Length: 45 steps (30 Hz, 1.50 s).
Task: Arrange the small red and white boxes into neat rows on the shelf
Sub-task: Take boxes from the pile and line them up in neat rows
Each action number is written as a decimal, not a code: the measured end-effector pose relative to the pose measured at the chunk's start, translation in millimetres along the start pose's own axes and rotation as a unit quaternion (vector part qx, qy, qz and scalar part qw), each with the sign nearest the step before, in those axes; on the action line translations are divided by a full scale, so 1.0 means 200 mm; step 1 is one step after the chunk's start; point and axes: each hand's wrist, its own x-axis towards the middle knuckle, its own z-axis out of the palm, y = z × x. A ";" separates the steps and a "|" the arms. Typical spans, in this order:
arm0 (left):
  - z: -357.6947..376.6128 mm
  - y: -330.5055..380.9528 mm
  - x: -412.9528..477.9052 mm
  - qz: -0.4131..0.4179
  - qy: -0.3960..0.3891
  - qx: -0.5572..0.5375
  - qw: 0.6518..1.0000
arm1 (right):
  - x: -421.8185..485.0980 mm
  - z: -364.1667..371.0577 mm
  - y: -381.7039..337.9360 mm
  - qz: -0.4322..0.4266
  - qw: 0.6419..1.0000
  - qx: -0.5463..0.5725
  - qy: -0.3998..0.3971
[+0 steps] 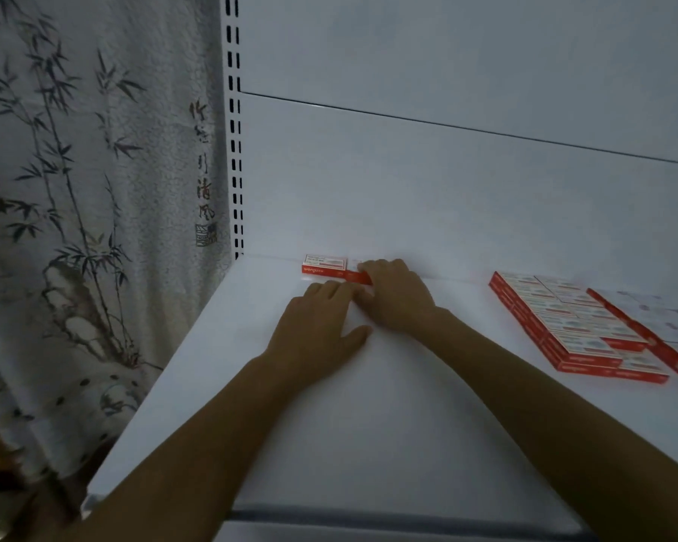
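One small red and white box (325, 265) lies flat at the back of the white shelf (368, 424), against the back panel. A second box (359, 275) sits right beside it, mostly covered by my right hand (396, 295), whose fingers curl over it. My left hand (321, 326) lies flat on the shelf just in front of the two boxes, fingers straight and pointing at them. A flat group of several more red and white boxes (576, 326) lies at the right of the shelf.
A long red-edged carton (650, 338) lies beside the group at the far right. The white back panel (447, 189) rises behind the shelf, with a slotted upright (235, 150) at its left. A bamboo-print curtain (75, 228) hangs to the left.
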 end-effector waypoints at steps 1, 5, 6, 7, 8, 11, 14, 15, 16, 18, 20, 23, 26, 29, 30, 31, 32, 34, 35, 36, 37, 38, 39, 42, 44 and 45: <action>0.00 0.00 0.00 -0.006 0.006 0.008 1.000 | -0.02 -0.01 0.00 -0.005 1.000 0.000 0.022; 0.01 -0.01 0.01 -0.040 0.023 0.024 0.999 | -0.18 -0.08 0.03 -0.040 0.996 0.053 0.058; 0.01 0.00 0.01 -0.043 0.022 0.023 0.999 | -0.22 -0.09 0.04 -0.044 0.995 0.065 0.064; 0.01 0.00 0.02 -0.043 0.019 0.023 0.999 | -0.25 -0.09 0.06 -0.042 0.994 0.077 0.072; 0.01 0.00 0.02 -0.041 0.016 0.023 0.999 | -0.27 -0.07 0.07 -0.032 0.992 0.086 0.080; 0.01 0.01 0.01 -0.040 0.006 0.024 0.999 | -0.28 -0.01 0.10 0.033 0.993 0.108 0.047; 0.00 0.01 0.01 -0.038 0.008 0.022 0.999 | -0.27 0.01 0.12 0.041 0.987 0.151 0.030; 0.00 0.01 0.01 -0.036 0.016 0.019 0.999 | -0.27 0.00 0.13 0.025 0.982 0.177 0.052; 0.00 0.00 0.01 -0.034 0.025 0.017 0.999 | -0.27 -0.01 0.13 0.002 0.978 0.195 0.079; 0.00 0.01 0.01 -0.023 0.047 0.011 0.999 | -0.28 -0.03 0.12 -0.048 0.971 0.198 0.128; -0.01 0.01 0.02 -0.011 0.077 -0.005 0.997 | -0.29 -0.04 0.12 -0.078 0.964 0.191 0.166; -0.02 0.01 0.03 0.004 0.120 -0.014 0.993 | -0.30 -0.07 0.10 -0.087 0.956 0.203 0.193; -0.01 0.01 0.03 0.017 0.130 0.006 0.991 | -0.31 -0.08 0.09 -0.087 0.953 0.207 0.206; -0.01 0.03 0.02 0.015 0.130 -0.001 0.991 | -0.32 -0.09 0.09 -0.074 0.954 0.209 0.204; -0.02 0.03 0.02 0.014 0.131 -0.003 0.991 | -0.32 -0.09 0.09 -0.069 0.954 0.214 0.200; -0.02 0.04 0.02 0.013 0.132 -0.006 0.991 | -0.32 -0.10 0.09 -0.064 0.954 0.221 0.192; -0.02 0.05 0.02 0.013 0.134 -0.009 0.991 | -0.33 -0.11 0.08 -0.060 0.954 0.228 0.185; -0.04 0.08 0.01 0.021 0.141 -0.008 0.990 | -0.34 -0.16 0.08 -0.056 0.956 0.225 0.178; -0.05 0.10 0.01 0.028 0.142 -0.003 0.989 | -0.35 -0.19 0.09 -0.057 0.958 0.217 0.180; -0.07 0.12 0.01 0.036 0.140 0.003 0.989 | -0.37 -0.23 0.10 -0.060 0.959 0.208 0.183; -0.08 0.15 0.01 0.046 0.137 0.011 0.989 | -0.39 -0.26 0.12 -0.064 0.961 0.197 0.184; -0.10 0.18 0.02 0.056 0.134 0.019 0.989 | -0.42 -0.29 0.15 -0.067 0.963 0.186 0.183; -0.11 0.22 0.02 0.066 0.132 0.028 0.989 | -0.45 -0.32 0.19 -0.069 0.965 0.177 0.183; -0.09 0.39 0.06 0.090 0.138 0.044 0.985 | -0.54 -0.37 0.32 -0.054 0.963 0.174 0.199; -0.05 0.54 0.09 0.099 0.143 0.036 0.984 | -0.60 -0.39 0.42 -0.034 0.956 0.203 0.211; -0.01 0.62 0.11 0.103 0.143 0.030 0.984 | -0.64 -0.40 0.47 -0.024 0.950 0.219 0.221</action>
